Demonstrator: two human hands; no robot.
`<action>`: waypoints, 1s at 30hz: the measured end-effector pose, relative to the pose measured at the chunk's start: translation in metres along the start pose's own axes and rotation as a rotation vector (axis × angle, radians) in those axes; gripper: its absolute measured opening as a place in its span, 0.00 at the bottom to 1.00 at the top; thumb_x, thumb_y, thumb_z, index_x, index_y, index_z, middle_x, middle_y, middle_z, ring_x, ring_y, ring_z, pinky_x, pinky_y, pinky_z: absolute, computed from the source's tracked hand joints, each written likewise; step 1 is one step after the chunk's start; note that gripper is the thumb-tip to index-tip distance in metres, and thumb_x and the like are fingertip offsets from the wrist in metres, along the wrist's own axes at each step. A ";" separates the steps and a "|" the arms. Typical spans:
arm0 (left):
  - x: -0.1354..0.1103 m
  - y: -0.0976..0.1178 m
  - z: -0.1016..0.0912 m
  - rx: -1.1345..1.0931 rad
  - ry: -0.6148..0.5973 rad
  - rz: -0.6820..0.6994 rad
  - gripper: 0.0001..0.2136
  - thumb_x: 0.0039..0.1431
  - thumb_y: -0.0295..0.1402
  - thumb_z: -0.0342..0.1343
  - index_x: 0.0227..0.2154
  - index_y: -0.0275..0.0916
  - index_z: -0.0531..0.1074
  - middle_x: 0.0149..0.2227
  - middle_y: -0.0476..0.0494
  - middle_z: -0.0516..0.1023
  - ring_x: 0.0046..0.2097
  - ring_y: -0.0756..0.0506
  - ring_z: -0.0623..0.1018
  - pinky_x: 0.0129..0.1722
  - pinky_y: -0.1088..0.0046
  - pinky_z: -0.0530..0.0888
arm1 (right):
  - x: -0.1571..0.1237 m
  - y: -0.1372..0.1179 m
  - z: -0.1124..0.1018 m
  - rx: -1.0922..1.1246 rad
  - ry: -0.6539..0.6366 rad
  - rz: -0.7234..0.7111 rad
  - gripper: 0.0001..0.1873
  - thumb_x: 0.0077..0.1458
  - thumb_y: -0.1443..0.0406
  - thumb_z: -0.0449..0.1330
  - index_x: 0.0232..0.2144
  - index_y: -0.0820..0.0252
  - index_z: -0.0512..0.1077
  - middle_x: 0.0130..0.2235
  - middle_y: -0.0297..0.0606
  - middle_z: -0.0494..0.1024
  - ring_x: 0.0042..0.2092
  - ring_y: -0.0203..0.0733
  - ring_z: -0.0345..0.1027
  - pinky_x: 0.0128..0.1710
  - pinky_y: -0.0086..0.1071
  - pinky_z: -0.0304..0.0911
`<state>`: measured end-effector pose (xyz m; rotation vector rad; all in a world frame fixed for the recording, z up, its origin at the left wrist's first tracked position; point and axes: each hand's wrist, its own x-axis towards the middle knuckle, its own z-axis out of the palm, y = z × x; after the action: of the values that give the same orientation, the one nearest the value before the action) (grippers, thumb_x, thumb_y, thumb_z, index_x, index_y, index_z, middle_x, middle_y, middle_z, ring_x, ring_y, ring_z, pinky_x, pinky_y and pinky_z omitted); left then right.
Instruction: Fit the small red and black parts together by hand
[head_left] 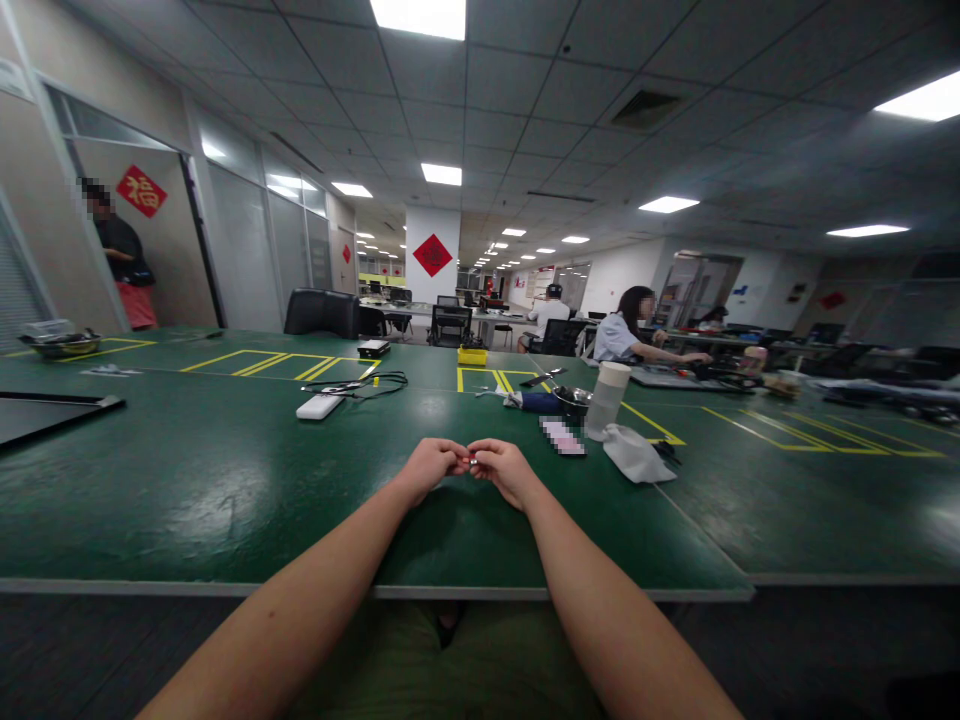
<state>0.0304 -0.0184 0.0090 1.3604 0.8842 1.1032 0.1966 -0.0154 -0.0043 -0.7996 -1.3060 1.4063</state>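
Head view: left hand (433, 466) and right hand (504, 468) are pinching a tiny pale object (470, 462) together — too small to identify; it is risking slipping onto the green table (210, 480).

You've got a dark green table (187, 480) w/ yellow taped boxes (281, 364), a yellow tray (472, 355) far center, red diamond sign (433, 254) on the white pillar (432, 225).

Small item (470, 462) pinched between left hand (429, 467) and right hand (504, 470): too small to identify, mostly covered by fingertips. Flat object (561, 436) on desk (187, 480): blurred out. Dark tray (45, 412): cut by left edge. Both forearms: cut by bottom edge.
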 end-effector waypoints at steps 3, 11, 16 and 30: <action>0.000 0.000 0.000 0.005 -0.001 0.008 0.13 0.41 0.17 0.48 0.26 0.31 0.76 0.26 0.43 0.79 0.29 0.50 0.77 0.36 0.74 0.74 | 0.000 0.001 0.000 -0.005 -0.003 -0.003 0.12 0.42 0.67 0.63 0.33 0.64 0.74 0.26 0.39 0.77 0.24 0.34 0.67 0.26 0.29 0.61; 0.002 -0.003 -0.001 0.011 -0.021 0.014 0.14 0.40 0.17 0.47 0.26 0.32 0.76 0.26 0.44 0.79 0.29 0.51 0.77 0.34 0.76 0.74 | -0.002 -0.005 0.005 -0.004 0.013 0.010 0.12 0.40 0.67 0.63 0.32 0.64 0.74 0.25 0.38 0.77 0.22 0.34 0.66 0.25 0.29 0.60; 0.001 -0.003 -0.001 0.022 -0.015 0.011 0.14 0.40 0.17 0.47 0.26 0.32 0.76 0.26 0.44 0.78 0.28 0.51 0.77 0.34 0.76 0.74 | -0.003 -0.006 0.005 -0.008 0.017 0.010 0.12 0.40 0.67 0.63 0.32 0.64 0.74 0.25 0.38 0.77 0.23 0.34 0.66 0.25 0.29 0.60; 0.000 -0.002 0.000 0.012 -0.013 0.034 0.11 0.42 0.19 0.50 0.27 0.32 0.76 0.26 0.44 0.79 0.29 0.50 0.77 0.35 0.75 0.74 | -0.002 -0.004 0.002 -0.024 0.008 0.005 0.13 0.40 0.66 0.63 0.33 0.64 0.74 0.25 0.38 0.77 0.23 0.34 0.67 0.25 0.29 0.60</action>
<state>0.0303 -0.0177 0.0069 1.3959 0.8618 1.1156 0.1957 -0.0180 0.0001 -0.8242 -1.3180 1.3919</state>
